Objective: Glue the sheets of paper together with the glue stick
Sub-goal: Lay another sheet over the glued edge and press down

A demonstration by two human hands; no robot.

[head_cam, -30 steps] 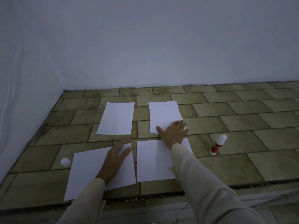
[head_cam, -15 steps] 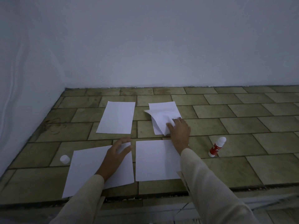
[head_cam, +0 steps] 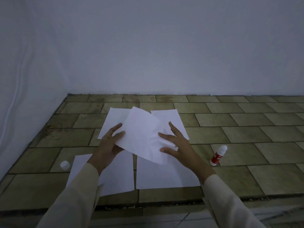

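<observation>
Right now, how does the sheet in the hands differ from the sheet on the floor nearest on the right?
The held sheet is raised and skewed, gripped by the left hand and right hand; the floor sheet lies flat and square to the tiles, with no hand on it. The held sheet is crumpled near the right hand; the floor sheet looks smooth. Both are plain white.
</observation>
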